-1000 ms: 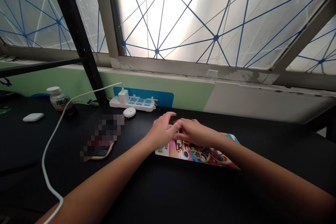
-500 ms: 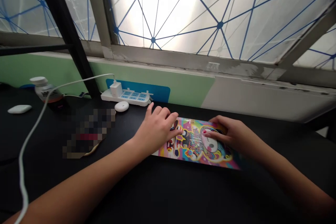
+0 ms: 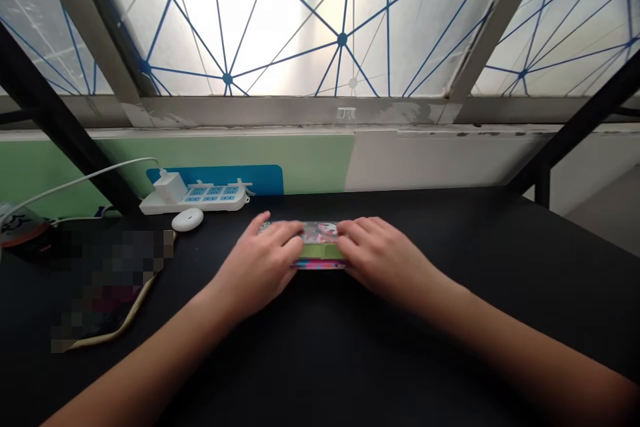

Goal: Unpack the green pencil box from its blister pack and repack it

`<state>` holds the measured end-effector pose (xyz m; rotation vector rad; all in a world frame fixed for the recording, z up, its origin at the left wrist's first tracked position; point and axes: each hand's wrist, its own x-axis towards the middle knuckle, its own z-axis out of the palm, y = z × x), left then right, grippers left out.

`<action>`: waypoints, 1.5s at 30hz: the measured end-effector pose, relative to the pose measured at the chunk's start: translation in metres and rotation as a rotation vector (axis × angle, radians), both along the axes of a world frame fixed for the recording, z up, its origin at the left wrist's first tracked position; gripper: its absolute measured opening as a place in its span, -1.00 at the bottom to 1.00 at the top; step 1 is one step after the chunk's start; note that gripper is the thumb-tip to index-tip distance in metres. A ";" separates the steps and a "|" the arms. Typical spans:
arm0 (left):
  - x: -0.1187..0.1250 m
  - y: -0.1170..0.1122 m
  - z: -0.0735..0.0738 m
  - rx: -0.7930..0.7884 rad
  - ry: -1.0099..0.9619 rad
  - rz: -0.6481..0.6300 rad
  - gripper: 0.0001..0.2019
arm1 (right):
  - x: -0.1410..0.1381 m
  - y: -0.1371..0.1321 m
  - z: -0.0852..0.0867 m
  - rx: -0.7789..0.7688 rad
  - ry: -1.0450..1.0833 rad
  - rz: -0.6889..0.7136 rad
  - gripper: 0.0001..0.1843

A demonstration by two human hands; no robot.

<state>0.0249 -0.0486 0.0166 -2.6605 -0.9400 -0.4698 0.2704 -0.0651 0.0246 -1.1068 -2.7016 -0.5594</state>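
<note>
A small cartoon-printed box (image 3: 323,251) lies between my hands on the black table. I see a pale printed face with a pink figure, a light green band along the front and a strip of bright pink and blue at the bottom edge. My left hand (image 3: 270,257) is closed round its left end, thumb side toward me. On the right end my right hand (image 3: 373,247) is closed too, with fingers bent over the upper face. Both ends of the box are hidden under my fingers.
At the back left a white power strip (image 3: 215,199) holds a plugged-in charger (image 3: 170,185). A round white case (image 3: 187,219) sits before it, near a blurred-out flat object (image 3: 117,290) with a tan edge. A bottle (image 3: 23,230) stands at the far left.
My view has swung right and levelled. The box has turned from its wide, colourful cartoon face to a narrower aspect with a green band. My hands have come closer together on it.
</note>
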 end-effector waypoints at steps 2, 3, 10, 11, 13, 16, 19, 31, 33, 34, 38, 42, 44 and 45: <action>0.001 0.003 -0.006 -0.077 0.041 -0.043 -0.91 | -0.007 0.000 -0.012 0.006 -0.049 0.042 -0.85; 0.000 0.005 -0.007 -0.110 0.035 -0.070 -0.95 | -0.009 0.000 -0.016 -0.006 -0.052 0.062 -0.84; -0.013 0.020 -0.005 -0.202 -0.215 -0.038 -0.72 | -0.001 0.003 -0.008 -0.245 0.029 0.123 -0.77; -0.015 0.023 -0.009 -0.188 -0.219 -0.001 -0.66 | 0.001 0.003 -0.005 -0.273 0.048 0.123 -0.74; -0.017 0.027 -0.017 -0.216 -0.206 0.092 -0.42 | 0.003 0.005 0.001 -0.346 0.111 0.113 -0.71; -0.020 0.031 -0.025 -0.334 -0.181 0.170 -0.23 | 0.008 0.012 0.004 -0.475 0.253 0.080 -0.68; -0.019 0.030 -0.023 -0.352 -0.189 0.159 -0.24 | 0.016 0.023 0.001 -0.481 0.367 -0.041 -0.70; -0.003 0.005 -0.005 0.090 -0.134 0.138 -0.08 | 0.031 0.035 0.003 -0.084 0.335 -0.128 -0.21; -0.004 0.003 0.000 0.126 -0.142 0.132 -0.07 | 0.025 0.028 0.005 0.007 0.309 -0.102 -0.22; -0.004 0.002 0.002 0.139 -0.151 0.139 -0.09 | 0.022 0.024 0.005 0.041 0.292 -0.094 -0.25; -0.005 0.001 0.008 0.098 -0.105 0.180 -0.35 | 0.005 0.005 0.001 0.114 0.184 -0.061 -0.53; -0.003 -0.001 0.008 -0.038 0.019 0.148 -0.71 | -0.006 -0.003 -0.007 0.136 0.119 -0.026 -0.76; -0.002 -0.003 0.008 -0.050 0.068 0.126 -0.74 | -0.008 -0.003 -0.011 0.115 0.091 -0.027 -0.74; -0.001 -0.003 0.008 -0.050 0.090 0.121 -0.73 | -0.009 -0.003 -0.014 0.094 0.077 -0.032 -0.71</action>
